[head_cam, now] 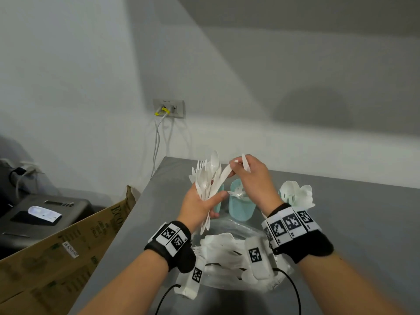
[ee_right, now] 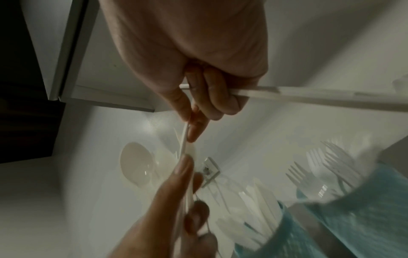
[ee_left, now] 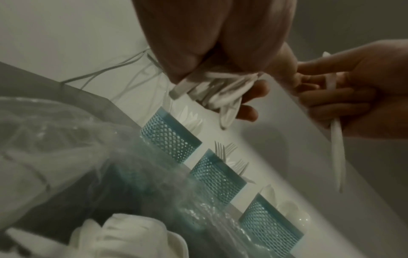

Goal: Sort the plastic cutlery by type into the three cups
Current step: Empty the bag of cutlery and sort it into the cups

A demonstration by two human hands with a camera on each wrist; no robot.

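Cutlery bundle [head_cam: 208, 180]: thin white plastic, gripped by left hand [head_cam: 200, 204].

Glossy white plastic cutlery [head_cam: 208, 178], mesh-textured teal cups [head_cam: 241, 206], matt table [head_cam: 363, 223].

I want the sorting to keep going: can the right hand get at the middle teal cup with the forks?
Probably yes. The right hand hovers just above the middle teal plastic cup, whose mouth is open; only the white plastic cutlery pieces in its grip occupy it.
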